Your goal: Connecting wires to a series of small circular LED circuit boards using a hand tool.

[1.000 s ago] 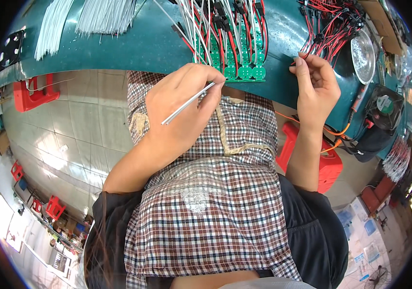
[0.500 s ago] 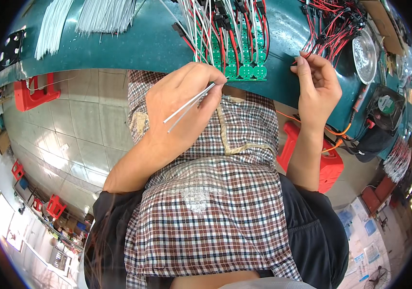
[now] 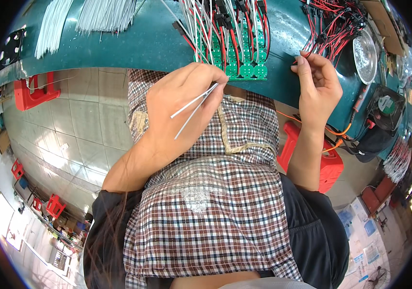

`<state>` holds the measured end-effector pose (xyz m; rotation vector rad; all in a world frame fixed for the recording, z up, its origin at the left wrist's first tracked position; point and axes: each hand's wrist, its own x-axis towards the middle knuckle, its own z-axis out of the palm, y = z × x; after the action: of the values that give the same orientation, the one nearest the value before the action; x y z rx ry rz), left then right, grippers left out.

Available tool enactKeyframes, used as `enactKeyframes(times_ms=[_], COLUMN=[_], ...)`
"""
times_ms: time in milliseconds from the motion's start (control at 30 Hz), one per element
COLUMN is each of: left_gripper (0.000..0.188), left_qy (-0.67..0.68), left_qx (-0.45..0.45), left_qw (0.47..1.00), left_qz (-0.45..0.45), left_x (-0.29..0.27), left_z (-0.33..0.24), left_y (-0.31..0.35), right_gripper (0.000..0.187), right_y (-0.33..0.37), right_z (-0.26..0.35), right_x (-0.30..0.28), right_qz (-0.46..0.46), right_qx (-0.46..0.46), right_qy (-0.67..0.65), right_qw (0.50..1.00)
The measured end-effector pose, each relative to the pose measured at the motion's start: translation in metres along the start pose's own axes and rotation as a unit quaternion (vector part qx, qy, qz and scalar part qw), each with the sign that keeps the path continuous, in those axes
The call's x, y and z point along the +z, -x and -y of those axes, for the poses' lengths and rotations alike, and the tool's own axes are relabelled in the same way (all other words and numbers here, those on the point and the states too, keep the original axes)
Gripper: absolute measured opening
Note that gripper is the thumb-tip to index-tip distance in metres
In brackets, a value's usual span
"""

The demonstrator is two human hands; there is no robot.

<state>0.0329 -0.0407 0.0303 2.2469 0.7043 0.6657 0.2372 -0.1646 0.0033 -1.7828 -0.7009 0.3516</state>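
Observation:
Two thin white wires (image 3: 186, 107) stick out of my left hand (image 3: 174, 94), which pinches them between thumb and fingers at the near edge of a green circuit board panel (image 3: 247, 72). Red, black and white leads with black connectors (image 3: 222, 21) stand up from the panel's far part. My right hand (image 3: 319, 86) is closed in a pinch to the right of the panel. It grips a red and black wire (image 3: 308, 53) at the near end of a heap of such connector wires (image 3: 333, 24). My fingers hide part of that wire.
Bundles of white wires (image 3: 54, 29) and grey-white wires (image 3: 105, 17) lie on the green table (image 3: 153, 43) at far left. A metal dish (image 3: 364, 57), a soldering iron (image 3: 360, 98) and a small fan (image 3: 385, 107) stand at right. Red stools (image 3: 37, 91) are below the table.
The two white wires in my left hand have swung and spread wider apart, their free ends shifting right. Both hands stay in nearly the same place.

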Motion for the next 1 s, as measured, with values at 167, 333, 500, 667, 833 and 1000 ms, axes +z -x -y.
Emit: enactKeyframes(times_ms=[167, 333, 500, 667, 833, 1000], left_gripper=[0.013, 0.015, 0.019, 0.02, 0.016, 0.016], left_qy=[-0.032, -0.062, -0.117, -0.137, -0.136, -0.125], left_qx=[-0.017, -0.012, -0.016, -0.027, 0.002, -0.003], left_qw=[0.999, 0.998, 0.993, 0.99, 0.991, 0.992], left_qz=[0.04, 0.017, 0.024, 0.034, 0.009, 0.012], left_x=[-0.004, 0.003, 0.004, 0.005, 0.009, 0.006], left_z=[-0.006, -0.006, -0.008, -0.008, -0.006, -0.007], left_y=[-0.004, -0.011, -0.013, -0.013, -0.012, -0.012], right_gripper=[0.01, 0.01, 0.007, 0.009, 0.011, 0.01], right_y=[0.002, 0.001, 0.005, 0.029, 0.035, 0.034], right_z=[0.006, 0.01, 0.026, 0.042, 0.035, 0.03], right_x=[-0.003, -0.009, -0.009, 0.013, 0.034, 0.037], right_qz=[-0.01, 0.0, 0.016, 0.1, 0.097, 0.057], right_qx=[0.015, 0.052, 0.108, 0.106, 0.087, 0.058], right_qy=[-0.025, 0.01, 0.038, -0.08, -0.071, -0.045], right_qw=[1.0, 0.999, 0.993, 0.986, 0.989, 0.996])
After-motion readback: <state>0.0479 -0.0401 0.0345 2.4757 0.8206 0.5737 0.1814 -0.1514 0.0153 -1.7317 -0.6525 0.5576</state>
